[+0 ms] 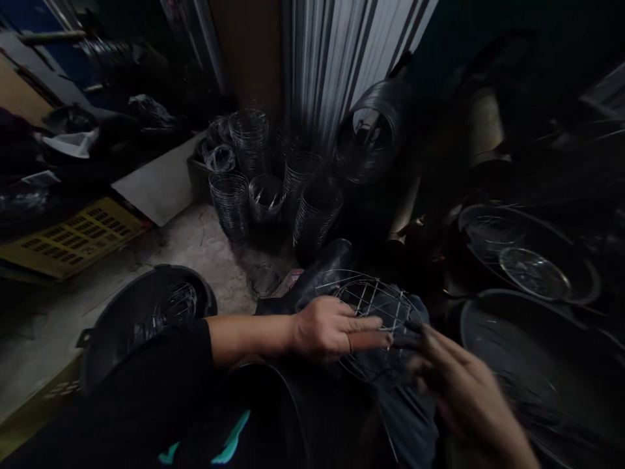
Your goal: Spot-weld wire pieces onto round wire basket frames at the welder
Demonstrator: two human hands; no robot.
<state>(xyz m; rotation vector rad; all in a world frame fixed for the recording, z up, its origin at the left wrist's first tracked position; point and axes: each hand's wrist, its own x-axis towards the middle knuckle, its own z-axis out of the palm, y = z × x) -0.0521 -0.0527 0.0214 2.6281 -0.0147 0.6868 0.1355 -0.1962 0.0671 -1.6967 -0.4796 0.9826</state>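
A round wire grid (375, 306) lies on my lap, its rim a wire hoop with crossed straight wires inside. My left hand (327, 329) rests on its near edge with fingers stretched out along the wires, pressing it down. My right hand (459, 384) comes in from the lower right, blurred by motion, its fingertips pinched at the grid's right side near the left fingertips. What the right fingers pinch is too dark to name.
Stacks of wire hoops (273, 189) stand on the concrete floor ahead. A black bucket (146, 312) with wire pieces sits at left, a yellow crate (73, 238) beyond it. Dark basins (532, 260) with wire parts fill the right. A large wire coil (371, 137) leans behind.
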